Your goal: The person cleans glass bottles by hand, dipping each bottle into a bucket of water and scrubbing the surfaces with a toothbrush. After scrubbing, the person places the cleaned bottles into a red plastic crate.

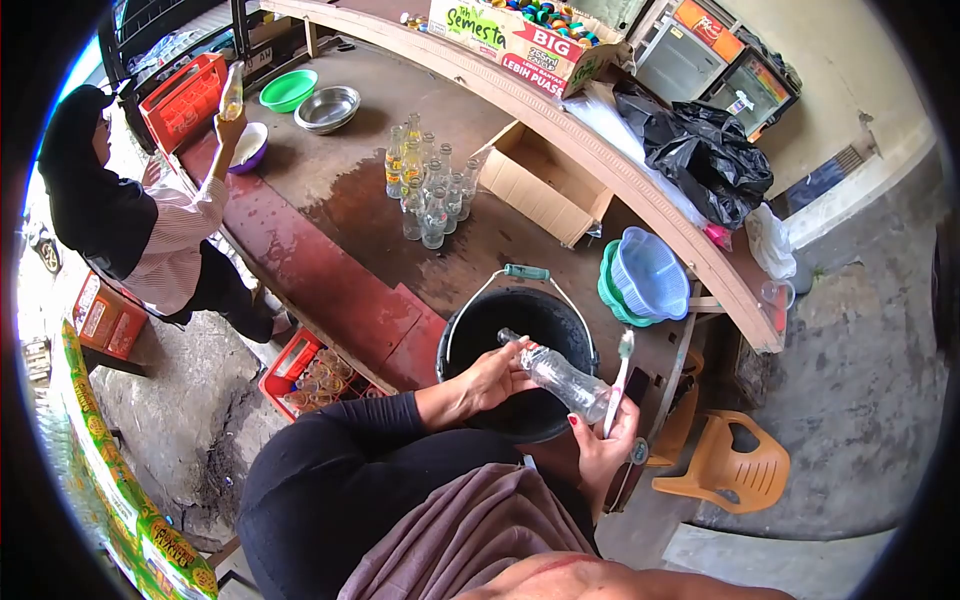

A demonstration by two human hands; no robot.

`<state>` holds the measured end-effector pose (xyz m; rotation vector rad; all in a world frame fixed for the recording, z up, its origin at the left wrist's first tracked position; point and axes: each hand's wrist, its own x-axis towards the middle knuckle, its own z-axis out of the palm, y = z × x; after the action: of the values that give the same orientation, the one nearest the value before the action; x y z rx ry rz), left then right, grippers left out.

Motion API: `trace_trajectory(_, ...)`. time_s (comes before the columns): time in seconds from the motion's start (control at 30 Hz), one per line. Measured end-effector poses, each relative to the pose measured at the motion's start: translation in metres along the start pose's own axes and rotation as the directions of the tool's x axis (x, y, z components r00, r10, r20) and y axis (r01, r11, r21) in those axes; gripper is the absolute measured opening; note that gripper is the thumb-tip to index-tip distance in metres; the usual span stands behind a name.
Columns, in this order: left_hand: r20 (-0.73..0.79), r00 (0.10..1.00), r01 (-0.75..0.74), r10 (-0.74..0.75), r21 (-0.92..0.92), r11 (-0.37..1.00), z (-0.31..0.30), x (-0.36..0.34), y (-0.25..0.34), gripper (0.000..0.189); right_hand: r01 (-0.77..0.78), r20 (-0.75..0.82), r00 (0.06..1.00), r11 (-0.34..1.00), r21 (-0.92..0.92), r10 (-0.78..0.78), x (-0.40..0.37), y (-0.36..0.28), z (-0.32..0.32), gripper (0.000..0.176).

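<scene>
A clear glass bottle (568, 378) with a red-and-white label lies tilted between my hands, over a black bucket (470, 345). My left hand (488, 380) is closed around its neck end, the fingers partly hidden behind the glass. At the base end is my right hand (608, 442), its fingers closed on a white and pink toothbrush (618, 378) and touching the bottle. The brush points upward, bristles at the top. The bucket's handle (527, 271) has a green grip and stands raised above the rim.
Several glass bottles (433, 215) stand on the wet table beside an open cardboard box (545, 185). Blue and green basins (648, 275) sit right of the bucket. A red crate (310, 375) holds bottles below left. Another person (130, 220) lifts a bottle. An orange chair (735, 465) is at right.
</scene>
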<state>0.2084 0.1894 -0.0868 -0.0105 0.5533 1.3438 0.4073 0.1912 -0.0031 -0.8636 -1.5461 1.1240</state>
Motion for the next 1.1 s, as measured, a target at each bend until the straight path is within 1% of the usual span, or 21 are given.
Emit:
trace_trajectory(0.03, -0.002, 1.000, 0.000, 0.000, 0.000, 1.000, 0.002, -0.002, 0.004, 0.027, 0.039, 0.018, 0.999, 0.998, 0.057, -0.040, 0.001, 0.003, -0.003, 0.062)
trace_trajectory(0.1, 0.003, 0.978, -0.209, 0.210, 0.092, 0.974, 0.010, -0.008, 0.016, 0.023, -0.065, 0.030, 0.998, 0.990, 0.122, 0.062, 0.003, 0.000, -0.007, 0.060)
trace_trajectory(0.13, 0.002, 0.959, -0.281, 0.282, 0.103, 0.954, 0.014, -0.011, 0.024, 0.023, -0.066, 0.032, 0.998, 0.990, 0.123, 0.062, 0.004, 0.005, -0.010, 0.060)
trace_trajectory(0.2, 0.043, 0.899, -0.437, 0.437, 0.175, 0.882, 0.027, -0.021, 0.045, 0.022, 0.069, 0.100, 0.993, 0.994, -0.082, -0.061, 0.008, 0.015, -0.012, 0.055)
trace_trajectory(0.23, 0.066, 0.857, -0.513, 0.511, 0.207, 0.833, 0.027, -0.023, 0.054, 0.022, 0.065, 0.101, 0.993, 0.995, -0.082, -0.057, 0.008, 0.016, -0.012, 0.055)
trace_trajectory(0.3, 0.117, 0.747, -0.656, 0.654, 0.290, 0.697, 0.033, -0.034, 0.083, 0.024, -0.052, 0.093, 0.993, 0.966, -0.254, 0.078, 0.008, 0.015, -0.006, 0.051)
trace_trajectory(0.33, 0.127, 0.697, -0.707, 0.705, 0.284, 0.648, 0.043, -0.047, 0.100, 0.025, -0.062, 0.081, 0.993, 0.964, -0.258, 0.086, 0.007, 0.021, -0.004, 0.042)
trace_trajectory(0.37, 0.136, 0.643, -0.755, 0.754, 0.277, 0.594, 0.051, -0.059, 0.118, 0.026, -0.067, 0.081, 0.993, 0.964, -0.256, 0.090, 0.006, 0.025, -0.001, 0.042)
trace_trajectory(0.43, 0.176, 0.446, -0.835, 0.878, 0.434, 0.337, 0.043, -0.071, 0.153, 0.027, -0.125, 0.051, 0.989, 0.962, -0.243, 0.142, 0.007, 0.033, 0.004, 0.039)
trace_trajectory(0.47, 0.180, 0.343, -0.847, 0.922, 0.484, 0.220, 0.032, -0.072, 0.171, 0.027, -0.055, 0.076, 0.993, 0.938, -0.342, 0.086, 0.008, 0.041, 0.003, 0.033)
trace_trajectory(0.5, 0.191, 0.235, -0.841, 0.953, 0.531, 0.101, 0.021, -0.073, 0.187, 0.027, -0.057, 0.078, 0.993, 0.940, -0.337, 0.088, 0.008, 0.044, 0.004, 0.033)
trace_trajectory(0.57, 0.237, 0.103, -0.769, 0.966, 0.634, -0.073, 0.010, -0.079, 0.215, 0.026, 0.062, 0.123, 0.992, 0.838, -0.542, 0.006, 0.011, 0.047, 0.008, 0.026)
trace_trajectory(0.6, 0.253, 0.024, -0.682, 0.967, 0.712, -0.169, 0.002, -0.077, 0.227, 0.028, 0.048, 0.128, 0.991, 0.852, -0.522, 0.023, 0.011, 0.050, 0.010, 0.026)
trace_trajectory(0.63, 0.214, -0.022, -0.474, 0.977, 0.858, -0.198, -0.022, -0.069, 0.242, 0.036, 0.047, 0.128, 0.991, 0.853, -0.520, 0.023, 0.011, 0.053, 0.012, 0.026)
trace_trajectory(0.7, 0.212, -0.046, -0.320, 0.976, 0.923, -0.216, -0.039, -0.056, 0.262, 0.045, 0.066, 0.179, 0.983, 0.829, -0.555, 0.042, 0.012, 0.054, 0.017, 0.027)
trace_trajectory(0.73, 0.213, -0.045, -0.322, 0.976, 0.922, -0.216, -0.059, -0.043, 0.275, 0.045, 0.075, 0.193, 0.980, 0.816, -0.573, 0.045, 0.013, 0.057, 0.018, 0.027)
trace_trajectory(0.8, 0.216, -0.016, -0.155, 0.976, 0.964, -0.215, -0.108, -0.008, 0.299, 0.051, 0.061, 0.202, 0.977, 0.814, -0.578, 0.071, 0.012, 0.061, 0.021, 0.028)
trace_trajectory(0.9, 0.286, 0.019, -0.098, 0.958, 0.954, -0.283, -0.149, 0.035, 0.315, 0.045, 0.045, 0.205, 0.973, 0.792, -0.609, 0.103, 0.010, 0.066, 0.022, 0.028)
trace_trajectory(0.93, 0.260, 0.063, -0.120, 0.963, 0.960, -0.252, -0.160, 0.047, 0.319, 0.054, 0.065, 0.216, 0.972, 0.771, -0.633, 0.096, 0.009, 0.067, 0.023, 0.028)
trace_trajectory(1.07, 0.234, 0.113, -0.083, 0.966, 0.971, -0.226, -0.192, 0.091, 0.327, 0.059, 0.075, 0.224, 0.968, 0.714, -0.696, 0.116, 0.007, 0.070, 0.024, 0.030)
trace_trajectory(1.1, 0.221, 0.144, -0.087, 0.965, 0.974, -0.210, -0.193, 0.095, 0.328, 0.059, 0.074, 0.227, 0.965, 0.691, -0.719, 0.133, 0.006, 0.071, 0.024, 0.031)
